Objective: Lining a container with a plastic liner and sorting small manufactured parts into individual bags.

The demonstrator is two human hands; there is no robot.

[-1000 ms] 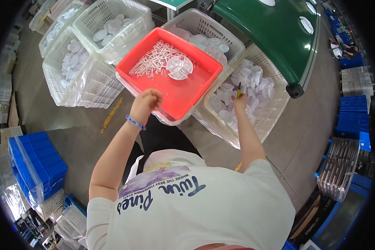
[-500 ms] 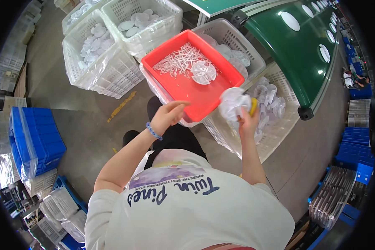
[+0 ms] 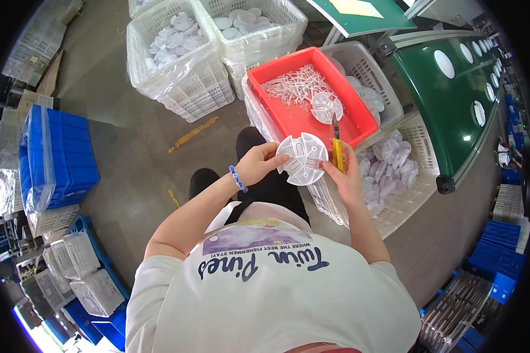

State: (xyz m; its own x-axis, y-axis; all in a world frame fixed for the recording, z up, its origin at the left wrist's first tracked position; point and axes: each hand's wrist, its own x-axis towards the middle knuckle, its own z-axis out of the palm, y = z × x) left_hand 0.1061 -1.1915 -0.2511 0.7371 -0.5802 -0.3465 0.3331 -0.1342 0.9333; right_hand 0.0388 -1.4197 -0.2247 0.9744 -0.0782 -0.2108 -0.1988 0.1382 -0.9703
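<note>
A round white plastic disc (image 3: 302, 160) with notches in its rim and raised ribs is held up in front of me. My left hand (image 3: 258, 165) is closed on its left edge, thumb on the near face. My right hand (image 3: 346, 175) is closed round yellow-handled cutters (image 3: 337, 154), their jaws pointing away from me. The thumb of that hand also rests against the disc's right edge. Just beyond is a red tray (image 3: 290, 120). In it lie a heap of small white plastic scraps (image 3: 297, 85) and a similar disc (image 3: 325, 108), near the cutter tips.
Discs fill a white crate (image 3: 427, 147) at the right, a grey crate (image 3: 391, 88) behind the tray, and plastic-lined crates (image 3: 200, 88) at far left. A green conveyor (image 3: 439, 112) carrying white discs curves along the right. Blue bins (image 3: 62, 156) stand at left.
My right hand has brought the blurred white piece in to the left, and my left hand has taken hold of the disc. The whole view has shifted, putting the tray further right.
</note>
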